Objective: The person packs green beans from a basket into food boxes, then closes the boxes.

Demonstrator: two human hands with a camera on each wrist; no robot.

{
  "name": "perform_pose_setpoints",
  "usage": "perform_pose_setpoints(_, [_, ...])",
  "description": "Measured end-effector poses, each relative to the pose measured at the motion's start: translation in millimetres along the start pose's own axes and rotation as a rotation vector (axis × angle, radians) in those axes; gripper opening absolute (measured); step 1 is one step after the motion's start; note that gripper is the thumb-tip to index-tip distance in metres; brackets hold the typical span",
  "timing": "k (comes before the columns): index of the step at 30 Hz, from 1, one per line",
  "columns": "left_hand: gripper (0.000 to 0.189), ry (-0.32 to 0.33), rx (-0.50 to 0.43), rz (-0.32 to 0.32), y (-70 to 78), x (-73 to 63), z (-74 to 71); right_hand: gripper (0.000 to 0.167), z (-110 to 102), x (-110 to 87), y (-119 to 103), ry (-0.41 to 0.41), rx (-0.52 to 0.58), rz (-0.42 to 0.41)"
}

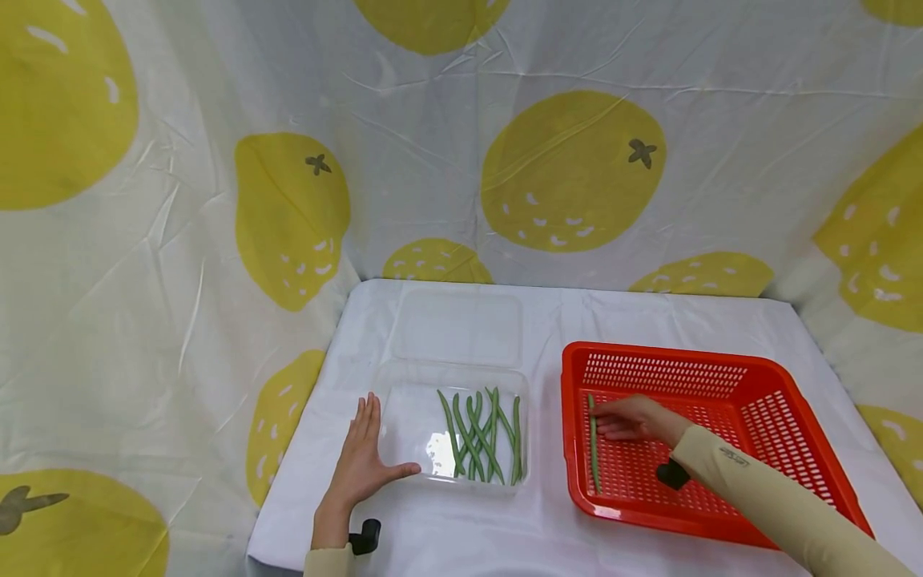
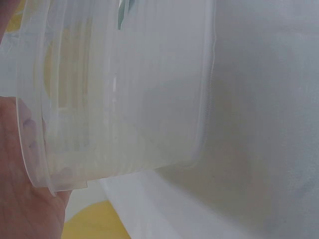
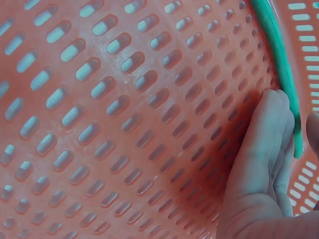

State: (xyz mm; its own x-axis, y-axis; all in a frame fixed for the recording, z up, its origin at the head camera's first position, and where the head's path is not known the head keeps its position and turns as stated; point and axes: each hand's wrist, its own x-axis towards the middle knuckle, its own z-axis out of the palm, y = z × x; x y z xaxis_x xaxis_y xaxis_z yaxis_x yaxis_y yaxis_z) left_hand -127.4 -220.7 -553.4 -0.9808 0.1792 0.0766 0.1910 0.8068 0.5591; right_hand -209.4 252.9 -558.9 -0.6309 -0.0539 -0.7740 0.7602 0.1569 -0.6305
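A clear plastic container stands on the white table, with several green beans lying in its right half. At its near left corner is my left hand, fingers straight and thumb spread. The left wrist view shows that hand against the container's rim. Inside the red basket, my right hand reaches to a single green bean along the left side. In the right wrist view its nearly straight fingers touch the bean; the thumb stands apart from it.
A clear flat lid lies behind the container on the white tablecloth. The basket's raised perforated walls surround my right hand. A lemon-print curtain hangs behind the table and at its sides.
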Motion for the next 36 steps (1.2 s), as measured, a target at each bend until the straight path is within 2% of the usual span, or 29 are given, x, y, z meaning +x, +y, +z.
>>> perform_pose_setpoints(6, [0.133,0.020,0.002,0.025,0.0,-0.4,-0.1,0.028,3.4,-0.1,-1.2,0.069,-0.079,-0.023])
perform_pose_setpoints(11, [0.132,0.004,0.006,0.017,0.8,-1.1,0.2,0.027,2.7,-2.4,1.2,0.069,-0.097,-0.059])
perform_pose_setpoints(18, [0.132,0.011,0.010,0.022,0.9,-1.5,-0.3,0.020,-9.8,-9.7,-4.2,-0.068,0.009,-0.121])
perform_pose_setpoints(21, [0.133,0.000,0.011,0.008,1.1,-0.3,-1.3,0.018,-15.6,-14.6,-11.6,-0.101,0.069,-0.126])
perform_pose_setpoints(27, [0.134,-0.012,0.005,-0.004,-0.5,1.1,-0.7,0.020,-22.6,-27.6,-29.2,-0.212,0.123,-0.152])
perform_pose_setpoints(30, [0.134,-0.017,0.002,-0.011,1.5,0.7,-1.8,0.023,-22.3,-33.7,-38.1,-0.261,0.136,-0.172])
perform_pose_setpoints(36, [0.132,-0.015,0.000,-0.014,1.9,0.5,-1.7,0.023,-8.7,-44.8,-56.7,-0.292,0.169,-0.208])
